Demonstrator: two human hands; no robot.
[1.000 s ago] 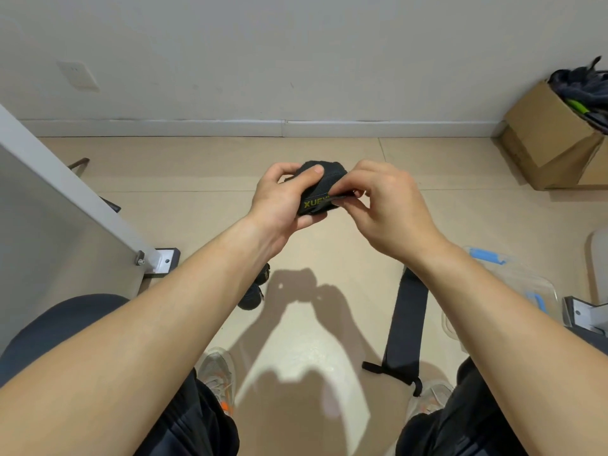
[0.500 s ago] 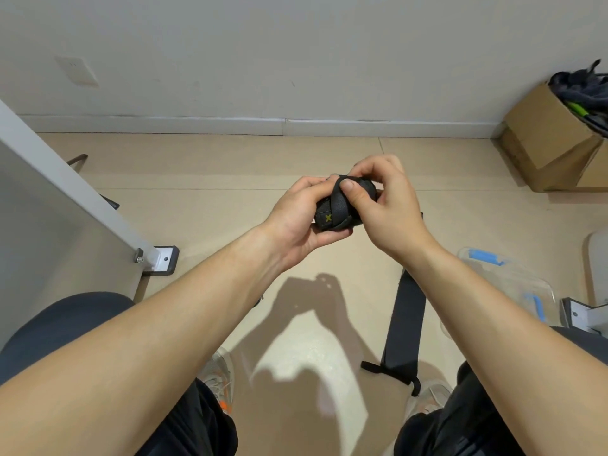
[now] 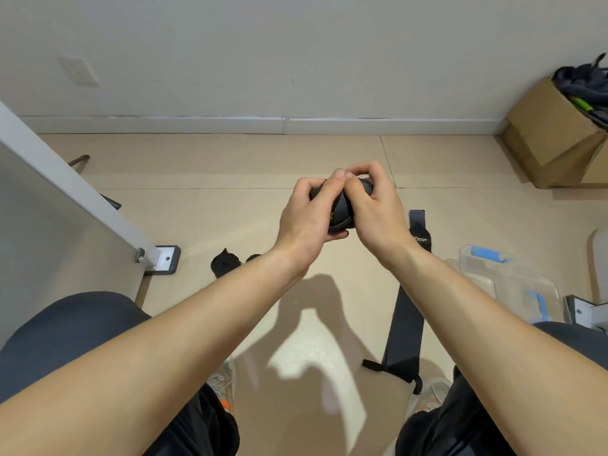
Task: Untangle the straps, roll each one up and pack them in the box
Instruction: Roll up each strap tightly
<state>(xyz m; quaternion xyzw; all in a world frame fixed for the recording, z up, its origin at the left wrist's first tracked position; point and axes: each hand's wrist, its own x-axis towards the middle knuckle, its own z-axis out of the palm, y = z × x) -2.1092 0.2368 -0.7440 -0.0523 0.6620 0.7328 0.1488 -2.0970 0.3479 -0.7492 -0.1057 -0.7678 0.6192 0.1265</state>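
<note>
A pale wall (image 3: 296,54) with a white skirting board is seen across the top, and a beige tiled floor (image 3: 230,199) is spread below it. A grey panel (image 3: 49,225) is set along the left edge, fixed to the floor by a metal bracket (image 3: 164,260). Two bare forearms are stretched forward from the bottom corners, above legs dressed in dark trousers.

A cardboard box (image 3: 546,133) is placed against the wall at the upper right, and a heap of dark straps (image 3: 582,83) is piled in its open top. A clear plastic box (image 3: 513,278) with blue latches is set on the floor at the right, just beside the right forearm. A long black strap (image 3: 403,330) is laid flat on the floor between the two arms, partly hidden by the right wrist.

The left hand (image 3: 309,218) and right hand (image 3: 378,209) are held together above the floor at the centre. Each grip is curled tight around a rolled black strap (image 3: 342,210), which is pinched between the palms, with the fingertips met on top of it. A small dark roll (image 3: 223,263) is left on the floor near the bracket. Two grey shoes (image 3: 225,376) are glimpsed below.
</note>
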